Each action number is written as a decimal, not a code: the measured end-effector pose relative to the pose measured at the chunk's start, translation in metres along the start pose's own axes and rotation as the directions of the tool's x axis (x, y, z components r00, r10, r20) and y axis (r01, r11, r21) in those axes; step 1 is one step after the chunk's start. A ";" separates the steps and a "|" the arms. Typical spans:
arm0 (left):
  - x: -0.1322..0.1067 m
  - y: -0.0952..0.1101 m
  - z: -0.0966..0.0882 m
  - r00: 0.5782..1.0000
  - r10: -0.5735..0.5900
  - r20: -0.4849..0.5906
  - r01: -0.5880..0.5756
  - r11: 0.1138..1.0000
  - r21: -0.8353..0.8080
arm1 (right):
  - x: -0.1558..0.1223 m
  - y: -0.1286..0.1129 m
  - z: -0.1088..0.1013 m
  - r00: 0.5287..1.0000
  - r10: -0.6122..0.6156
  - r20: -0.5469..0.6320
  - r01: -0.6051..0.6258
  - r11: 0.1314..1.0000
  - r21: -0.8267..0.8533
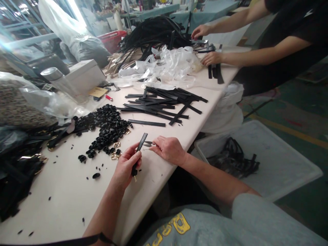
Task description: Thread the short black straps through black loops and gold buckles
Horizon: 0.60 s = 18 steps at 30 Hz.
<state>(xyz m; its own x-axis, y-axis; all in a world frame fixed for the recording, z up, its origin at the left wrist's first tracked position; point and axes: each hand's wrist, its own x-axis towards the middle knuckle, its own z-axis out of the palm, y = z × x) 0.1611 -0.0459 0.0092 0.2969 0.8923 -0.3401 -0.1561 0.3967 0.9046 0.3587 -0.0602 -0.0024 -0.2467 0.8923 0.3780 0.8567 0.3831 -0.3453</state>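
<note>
My left hand (126,166) is closed around a short black strap (142,140), which tilts up and away from me. A small gold-coloured piece (135,178) shows at the strap's lower end; its kind is too small to tell. In my right hand (171,150) is a pair of small thread snips (148,144), the blades apart and pointing left at the strap's edge. Whether they touch it, I cannot tell. Beyond both hands lies a heap of black straps (159,102). To the left spreads a pile of small black loops (109,124), with a few gold buckles (116,145) beside it.
A co-worker's hands (211,58) handle black strips at the table's far right. Crumpled clear plastic (174,66) and a white box (82,77) stand farther back. Darker straps (17,174) fill the left edge. A white bin (284,164) sits below the table (69,215) on the right.
</note>
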 end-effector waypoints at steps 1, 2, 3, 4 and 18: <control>0.000 0.000 0.000 1.000 -0.002 -0.001 0.002 1.000 0.008 | 0.000 0.000 0.000 1.000 -0.001 0.003 0.001 1.000 0.000; 0.000 -0.001 0.000 1.000 -0.002 -0.001 0.002 1.000 0.016 | 0.000 -0.001 0.000 1.000 -0.003 0.007 0.003 1.000 0.001; 0.000 -0.001 0.000 1.000 0.001 0.000 -0.001 1.000 0.024 | 0.000 -0.001 0.000 1.000 -0.006 0.011 0.006 1.000 0.002; 0.000 -0.001 0.000 1.000 0.005 0.001 -0.005 0.999 0.032 | 0.000 -0.001 0.000 1.000 -0.007 0.016 0.007 1.000 0.005; -0.002 0.003 0.002 1.000 -0.022 -0.012 0.022 1.000 0.018 | 0.001 -0.001 0.001 0.999 0.004 0.040 -0.005 1.000 0.015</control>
<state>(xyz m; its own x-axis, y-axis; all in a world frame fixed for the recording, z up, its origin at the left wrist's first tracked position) 0.1621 -0.0464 0.0130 0.2885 0.8861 -0.3628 -0.1326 0.4122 0.9014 0.3573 -0.0598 -0.0028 -0.2612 0.9026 0.3421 0.8508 0.3827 -0.3601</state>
